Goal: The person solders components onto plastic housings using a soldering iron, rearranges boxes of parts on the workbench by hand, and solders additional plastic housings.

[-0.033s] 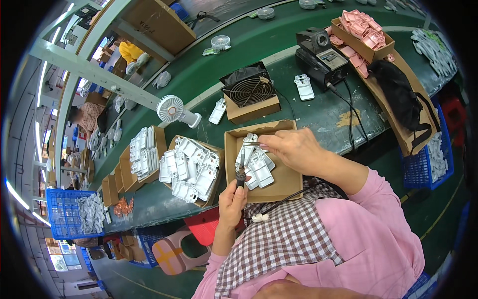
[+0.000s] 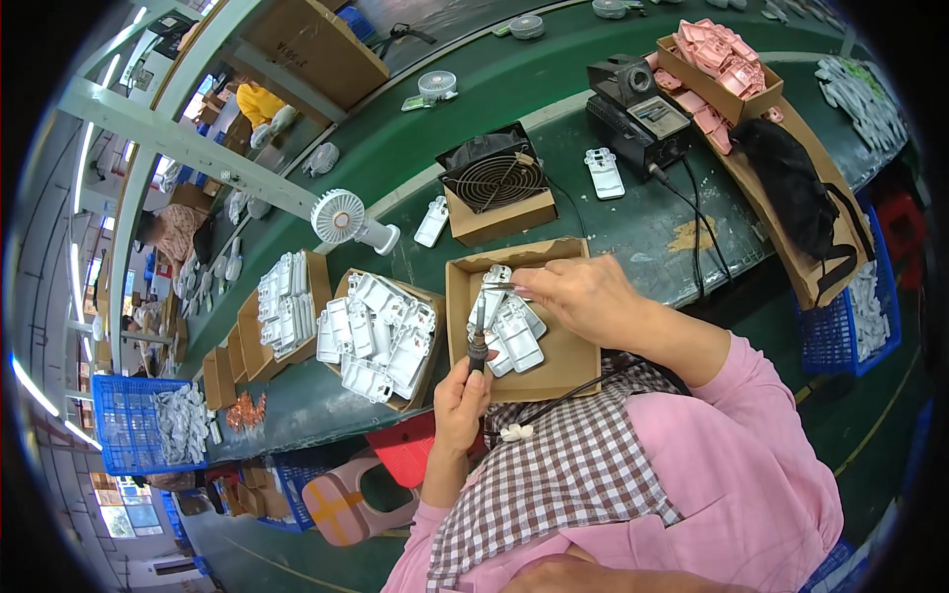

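My left hand (image 2: 462, 400) is closed round the dark handle of a soldering iron (image 2: 478, 348), its tip pointing up over a shallow cardboard box (image 2: 565, 371). Inside that box lie several white plastic housings (image 2: 519, 336). My right hand (image 2: 573, 292) pinches slim metal tweezers (image 2: 501, 286), which reach over the upper end of one white housing near the iron's tip. Whether tweezers and iron touch the part, I cannot make out. The iron's cable runs across my checked apron.
Left of the box, another carton holds piled white housings (image 2: 381, 336). Beyond it stand a black fan (image 2: 494, 178) on cardboard and a small white handheld fan (image 2: 341, 217). A black soldering station (image 2: 643, 114) with hanging cables sits at the back right, near pink parts (image 2: 717, 59).
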Available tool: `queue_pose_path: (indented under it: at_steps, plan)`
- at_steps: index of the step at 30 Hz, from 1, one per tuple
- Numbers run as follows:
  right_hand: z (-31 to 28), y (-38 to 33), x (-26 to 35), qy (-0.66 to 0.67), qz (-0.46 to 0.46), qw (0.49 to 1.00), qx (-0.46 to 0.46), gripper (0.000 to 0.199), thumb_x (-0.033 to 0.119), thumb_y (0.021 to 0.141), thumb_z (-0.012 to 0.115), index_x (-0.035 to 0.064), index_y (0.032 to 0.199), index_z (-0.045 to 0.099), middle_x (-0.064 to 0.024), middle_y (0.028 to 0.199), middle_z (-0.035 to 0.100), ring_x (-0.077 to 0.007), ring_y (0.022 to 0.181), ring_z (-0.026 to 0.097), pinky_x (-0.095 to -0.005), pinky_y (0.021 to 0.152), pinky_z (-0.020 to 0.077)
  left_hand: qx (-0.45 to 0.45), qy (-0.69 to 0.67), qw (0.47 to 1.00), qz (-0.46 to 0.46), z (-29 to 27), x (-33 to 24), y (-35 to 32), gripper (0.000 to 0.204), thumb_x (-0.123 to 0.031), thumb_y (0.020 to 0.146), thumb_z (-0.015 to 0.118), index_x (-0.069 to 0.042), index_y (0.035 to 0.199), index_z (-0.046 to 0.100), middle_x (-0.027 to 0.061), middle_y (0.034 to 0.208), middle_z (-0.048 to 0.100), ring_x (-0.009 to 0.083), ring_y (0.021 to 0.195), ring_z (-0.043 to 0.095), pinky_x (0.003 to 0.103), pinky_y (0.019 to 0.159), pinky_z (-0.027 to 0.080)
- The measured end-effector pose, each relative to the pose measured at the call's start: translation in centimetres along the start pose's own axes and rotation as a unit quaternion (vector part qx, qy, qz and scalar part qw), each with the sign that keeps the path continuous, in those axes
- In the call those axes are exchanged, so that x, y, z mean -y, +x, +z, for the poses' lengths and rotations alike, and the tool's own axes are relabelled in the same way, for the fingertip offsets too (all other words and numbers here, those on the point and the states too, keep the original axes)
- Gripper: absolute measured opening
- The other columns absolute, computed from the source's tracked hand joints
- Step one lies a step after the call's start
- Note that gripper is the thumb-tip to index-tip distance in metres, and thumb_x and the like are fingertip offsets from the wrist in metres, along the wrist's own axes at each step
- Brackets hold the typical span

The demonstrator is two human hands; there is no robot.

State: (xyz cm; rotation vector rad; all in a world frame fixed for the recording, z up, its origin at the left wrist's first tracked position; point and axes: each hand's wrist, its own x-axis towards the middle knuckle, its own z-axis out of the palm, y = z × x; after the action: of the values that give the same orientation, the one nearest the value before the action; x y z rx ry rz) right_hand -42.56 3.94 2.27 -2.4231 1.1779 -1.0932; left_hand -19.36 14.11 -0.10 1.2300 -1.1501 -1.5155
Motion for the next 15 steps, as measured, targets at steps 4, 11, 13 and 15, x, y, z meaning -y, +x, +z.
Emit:
queue_pose_path:
  at_steps: [4,11,13,15]
  plan:
    - [0.31,0.04,0.19,0.011,0.016,1.000,0.015,0.018,0.024,0.085,0.064,0.0148,0.100,0.066,-0.0074,0.071,0.065,-0.0249,0.061,0.063,-0.0373,0.047,0.0457,0.000,-0.011,1.000,0.006,-0.01,-0.01,-0.01,0.034,-0.021,0.100,0.046,0.006,0.121,0.051,-0.0051,0.072,0.042,0.0000,0.053,0.030,0.017,0.045,0.022]
    - [0.50,0.35,-0.54,0.045,0.043,0.998,-0.016,0.014,0.025,0.088,0.060,0.0131,0.093,0.064,-0.0104,0.069,0.066,-0.0284,0.062,0.065,-0.0402,0.050,0.0483,0.013,-0.009,0.999,0.036,-0.12,0.26,-0.15,0.035,-0.021,0.099,0.046,0.007,0.121,0.050,-0.0045,0.071,0.042,0.0002,0.052,0.030,0.017,0.045,0.022]
    - [0.02,0.44,-0.26,0.033,0.050,0.998,0.007,0.014,0.026,0.089,0.060,0.0133,0.094,0.064,-0.0104,0.068,0.065,-0.0284,0.062,0.065,-0.0398,0.050,0.0483,0.010,-0.014,0.999,0.032,-0.17,0.31,-0.13,0.036,-0.021,0.099,0.047,0.007,0.122,0.050,-0.0043,0.071,0.042,0.0002,0.051,0.030,0.017,0.044,0.022]
    - [-0.27,0.40,-0.06,0.039,0.043,0.998,0.012,0.015,0.024,0.088,0.061,0.0133,0.097,0.065,-0.0097,0.071,0.066,-0.0272,0.063,0.064,-0.0391,0.050,0.0472,0.008,-0.018,0.999,0.028,-0.18,0.31,-0.10,0.036,-0.021,0.099,0.047,0.007,0.122,0.050,-0.0042,0.071,0.042,0.0002,0.051,0.030,0.017,0.044,0.022]
